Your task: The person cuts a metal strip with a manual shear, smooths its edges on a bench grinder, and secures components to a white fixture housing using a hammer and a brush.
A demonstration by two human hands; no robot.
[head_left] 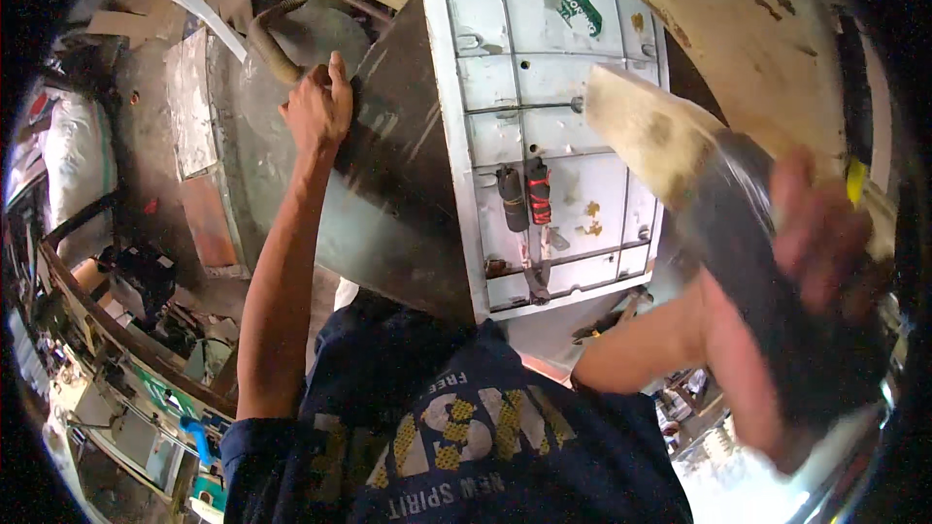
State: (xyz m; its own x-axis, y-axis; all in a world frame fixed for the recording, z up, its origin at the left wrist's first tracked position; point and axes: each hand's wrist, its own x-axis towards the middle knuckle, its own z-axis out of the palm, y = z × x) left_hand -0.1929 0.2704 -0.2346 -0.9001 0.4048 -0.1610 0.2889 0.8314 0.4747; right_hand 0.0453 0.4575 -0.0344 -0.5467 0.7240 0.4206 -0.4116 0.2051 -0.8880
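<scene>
My left hand (320, 109) is at the left edge of a dark flat panel (403, 126). Its fingers curl under, one digit pointing away from me; what they hold, if anything, is hidden. Raised close on the right, my right hand (823, 228) is blurred by motion. It grips a thick slab-like piece, cream at one end (646, 126) and black (743, 209) near the hand; its exact kind is unclear. Beyond the slab lies a white metal panel (495, 29) with ribs. Two tool handles, one black (512, 199) and one red and black (539, 192), rest on that panel.
A ribbed hose (277, 34) curves just beyond my left hand. Planks (199, 107) and a white sack (78, 160) lie on the floor at left, near a rusty frame (116, 340) with clutter. A worn cream body panel (757, 29) rises at far right.
</scene>
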